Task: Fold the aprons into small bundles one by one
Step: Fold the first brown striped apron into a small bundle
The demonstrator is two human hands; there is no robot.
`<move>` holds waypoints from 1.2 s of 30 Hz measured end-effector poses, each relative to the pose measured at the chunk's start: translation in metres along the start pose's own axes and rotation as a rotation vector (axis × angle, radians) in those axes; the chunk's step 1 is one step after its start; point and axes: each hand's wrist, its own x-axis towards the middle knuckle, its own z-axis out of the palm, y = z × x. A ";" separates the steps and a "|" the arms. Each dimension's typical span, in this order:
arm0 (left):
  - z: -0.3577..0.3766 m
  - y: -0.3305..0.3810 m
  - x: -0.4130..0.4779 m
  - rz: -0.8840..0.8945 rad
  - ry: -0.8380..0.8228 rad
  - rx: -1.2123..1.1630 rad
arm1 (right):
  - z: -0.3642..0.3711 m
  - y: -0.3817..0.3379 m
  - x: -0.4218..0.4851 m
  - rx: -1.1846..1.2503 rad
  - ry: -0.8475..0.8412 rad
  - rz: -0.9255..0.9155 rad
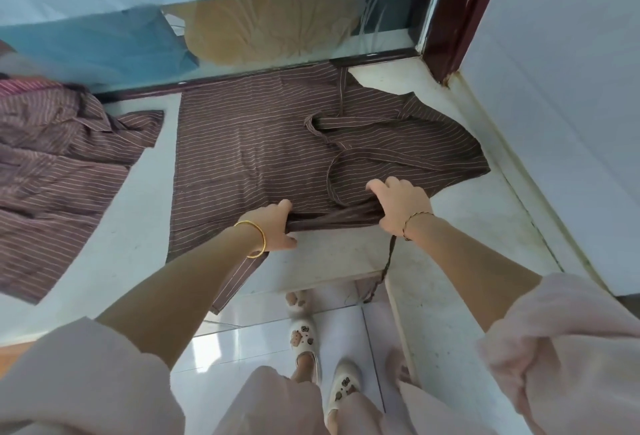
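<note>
A brown apron with thin pale stripes (249, 147) lies spread on the white ledge (138, 212), its straps looped on top at the right. My left hand (273, 226) grips the apron's near edge. A short way to the right, my right hand (398, 202) grips the same bunched edge. One strap (389, 261) hangs down over the ledge's front. One corner of the apron droops off the ledge under my left forearm.
A heap of other striped brown aprons (59, 164) lies on the ledge at the left. A glass pane with a dark frame (263, 67) runs behind the ledge. A white wall (554, 122) closes the right side. Tiled floor and my slippered feet (322, 365) are below.
</note>
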 end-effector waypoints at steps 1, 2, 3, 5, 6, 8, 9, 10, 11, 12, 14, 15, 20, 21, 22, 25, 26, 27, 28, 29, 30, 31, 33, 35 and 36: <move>-0.001 -0.002 -0.003 -0.028 0.074 0.012 | 0.001 0.000 0.000 -0.027 0.028 0.014; -0.002 -0.004 -0.006 -0.063 0.159 0.014 | 0.001 -0.001 -0.001 -0.044 0.061 0.048; -0.004 -0.005 -0.008 -0.098 0.257 0.024 | 0.000 -0.001 -0.002 -0.063 0.106 0.094; -0.010 -0.009 -0.012 -0.183 0.413 0.043 | -0.004 -0.003 -0.003 -0.116 0.202 0.158; -0.015 -0.011 -0.013 -0.230 0.444 0.021 | -0.008 -0.005 -0.004 -0.141 0.244 0.164; -0.025 -0.020 -0.013 -0.275 0.332 -0.020 | -0.016 -0.009 -0.003 -0.180 0.229 0.139; -0.028 -0.023 -0.012 -0.243 0.186 0.004 | -0.020 -0.011 -0.003 -0.190 0.150 0.128; -0.031 -0.026 -0.013 -0.195 0.009 0.052 | -0.024 -0.012 -0.001 -0.201 0.032 0.131; -0.034 -0.027 -0.016 -0.163 -0.170 0.118 | -0.029 -0.014 0.000 -0.198 -0.121 0.148; -0.036 -0.025 -0.022 -0.149 -0.329 0.189 | -0.033 -0.015 0.000 -0.191 -0.286 0.161; -0.039 -0.022 -0.029 -0.174 -0.533 0.246 | -0.037 -0.017 0.002 -0.239 -0.503 0.108; -0.040 -0.022 -0.031 -0.186 -0.587 0.256 | -0.040 -0.018 0.002 -0.274 -0.549 0.090; -0.061 -0.041 -0.016 -0.285 -0.665 0.260 | -0.063 -0.018 0.018 -0.201 -0.411 0.185; -0.072 -0.048 -0.010 -0.300 -0.624 0.271 | -0.069 -0.018 0.026 -0.176 -0.323 0.213; -0.084 -0.055 -0.003 -0.300 -0.558 0.283 | -0.076 -0.019 0.034 -0.167 -0.245 0.237; -0.121 -0.078 0.027 -0.303 -0.400 0.339 | -0.094 -0.019 0.073 -0.163 -0.083 0.285; -0.130 -0.087 0.040 -0.297 -0.359 0.367 | -0.100 -0.021 0.088 -0.166 -0.047 0.291; -0.138 -0.097 0.055 -0.290 -0.315 0.378 | -0.106 -0.022 0.105 -0.167 -0.019 0.298; -0.142 -0.107 0.070 -0.288 -0.269 0.364 | -0.110 -0.023 0.123 -0.159 0.001 0.307; -0.146 -0.118 0.086 -0.283 -0.226 0.343 | -0.114 -0.025 0.141 -0.146 0.019 0.317; -0.149 -0.129 0.101 -0.271 -0.185 0.328 | -0.117 -0.027 0.157 -0.136 0.032 0.322; -0.149 -0.137 0.114 -0.258 -0.137 0.297 | -0.119 -0.027 0.172 -0.127 0.038 0.325; -0.152 -0.157 0.147 -0.240 -0.030 0.238 | -0.120 -0.028 0.214 -0.127 0.045 0.336; -0.152 -0.167 0.167 -0.245 0.059 0.199 | -0.118 -0.027 0.241 -0.131 0.045 0.360; -0.155 -0.174 0.183 -0.255 0.107 0.187 | -0.116 -0.026 0.261 -0.130 0.054 0.369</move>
